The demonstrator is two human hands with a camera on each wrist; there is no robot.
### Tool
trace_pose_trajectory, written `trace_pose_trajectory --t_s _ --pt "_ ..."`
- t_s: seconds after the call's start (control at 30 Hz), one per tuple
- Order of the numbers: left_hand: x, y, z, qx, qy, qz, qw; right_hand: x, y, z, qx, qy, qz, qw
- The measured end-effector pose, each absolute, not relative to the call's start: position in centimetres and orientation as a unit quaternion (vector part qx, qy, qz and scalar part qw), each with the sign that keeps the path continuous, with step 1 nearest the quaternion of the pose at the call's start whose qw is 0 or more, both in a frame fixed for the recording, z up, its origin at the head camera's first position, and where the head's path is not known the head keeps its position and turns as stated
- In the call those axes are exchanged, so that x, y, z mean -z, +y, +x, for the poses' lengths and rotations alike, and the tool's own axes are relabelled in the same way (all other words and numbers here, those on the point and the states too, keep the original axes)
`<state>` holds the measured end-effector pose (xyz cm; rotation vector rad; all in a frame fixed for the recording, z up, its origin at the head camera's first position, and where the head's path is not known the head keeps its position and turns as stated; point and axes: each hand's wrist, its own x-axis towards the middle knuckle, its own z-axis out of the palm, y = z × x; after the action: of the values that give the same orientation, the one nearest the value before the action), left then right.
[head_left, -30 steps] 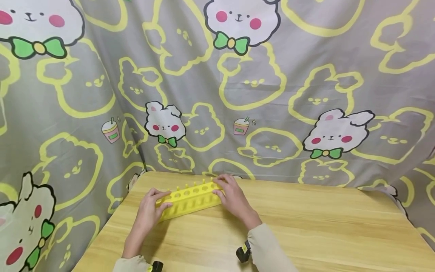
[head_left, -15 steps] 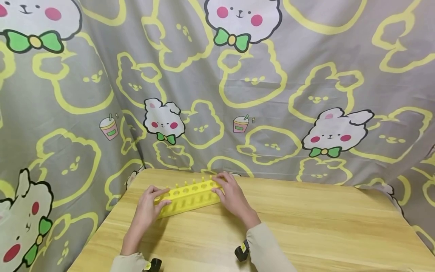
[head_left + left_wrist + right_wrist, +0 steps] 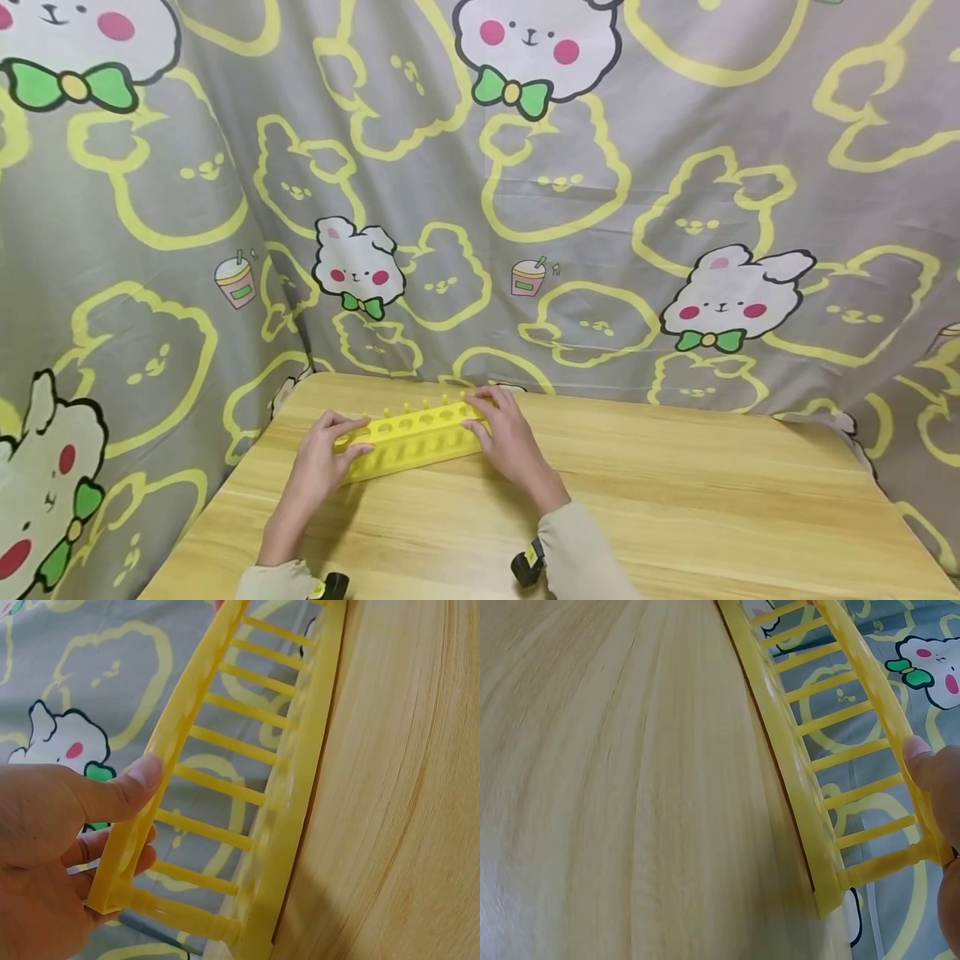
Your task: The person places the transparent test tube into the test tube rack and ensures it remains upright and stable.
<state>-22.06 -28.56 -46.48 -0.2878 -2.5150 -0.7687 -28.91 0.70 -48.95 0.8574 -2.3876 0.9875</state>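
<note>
A yellow plastic test tube rack (image 3: 416,435) stands slantwise near the back left of the table, with round holes on top and several small pegs along its far edge. My left hand (image 3: 318,458) grips the rack's left end, thumb toward me. At the other end, my right hand (image 3: 513,442) holds the top plate the same way. In the left wrist view, the left thumb lies on the upper plate and fingers curl behind it. Thin rods join the upper plate to the lower plate (image 3: 292,825). Only part of the right hand (image 3: 945,780) shows in the right wrist view.
The wood-grain table (image 3: 675,492) reaches out to the right and toward me. A grey curtain (image 3: 450,192) with cartoon rabbits hangs close behind the table and along its left side. Small black devices (image 3: 527,567) are worn at both wrists.
The head view shifts slightly. Both hands keep their hold on the test tube rack, which stays in about the same place on the table.
</note>
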Motion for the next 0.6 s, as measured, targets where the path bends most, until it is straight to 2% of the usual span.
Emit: trace_pose_trajectory --t_s 0.2,0.6 --pt "46.4 -28.9 -22.04 0.278 -0.921 -0.109 0.249 48.94 0.43 -28.8 -0.346 -0.866 0.301 0.199" --pt "46.46 -28.72 -21.96 0.289 -0.921 -0.114 0.234 49.28 0.66 -28.12 -0.344 -0.862 0.297 0.224"
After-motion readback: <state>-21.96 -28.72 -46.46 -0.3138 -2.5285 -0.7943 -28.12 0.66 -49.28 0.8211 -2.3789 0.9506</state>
